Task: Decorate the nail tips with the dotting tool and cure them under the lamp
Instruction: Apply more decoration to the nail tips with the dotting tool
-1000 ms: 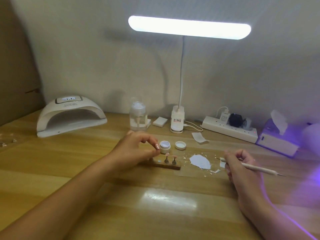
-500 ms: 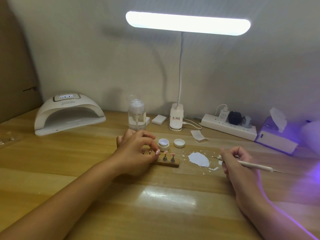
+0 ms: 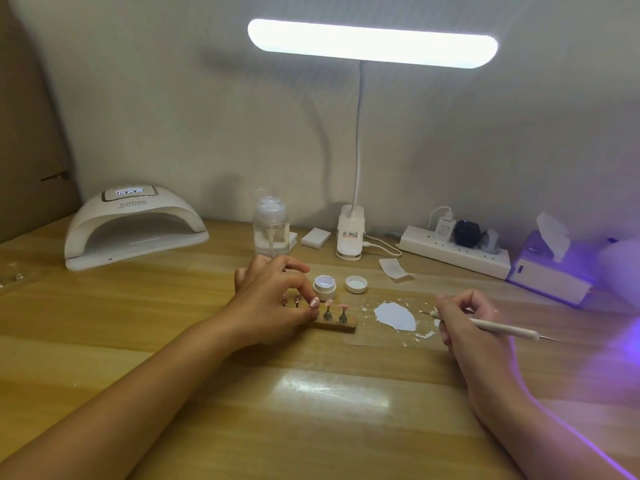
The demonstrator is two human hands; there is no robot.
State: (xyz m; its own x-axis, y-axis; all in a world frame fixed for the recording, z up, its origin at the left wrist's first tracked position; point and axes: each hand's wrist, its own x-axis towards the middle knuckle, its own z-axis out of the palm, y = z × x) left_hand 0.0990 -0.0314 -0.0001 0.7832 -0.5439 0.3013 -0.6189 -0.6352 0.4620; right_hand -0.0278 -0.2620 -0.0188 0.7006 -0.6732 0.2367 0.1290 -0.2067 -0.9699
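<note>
A small wooden holder [image 3: 337, 325] at the table's middle carries pink nail tips [image 3: 327, 304] on metal stands. My left hand [image 3: 270, 303] lies over its left end, thumb and fingers curled, pinching one nail tip stand there; two more stands show between the fingers. My right hand [image 3: 467, 323] grips the white dotting tool [image 3: 502, 329], with its point to the right, beside a white gel smear [image 3: 394, 315] on a clear sheet. The white curing lamp [image 3: 135, 226] stands at the back left, its opening facing me.
An open white jar [image 3: 324, 287] and its lid [image 3: 356, 284] sit just behind the holder. Along the wall are a pump bottle [image 3: 270, 226], a lit desk lamp [image 3: 350, 237], a power strip [image 3: 453, 252] and a tissue box [image 3: 550, 268]. Purple light glows at the right edge.
My left hand has dropped from just above the holder onto its left end. The right hand with the dotting tool has barely moved.
</note>
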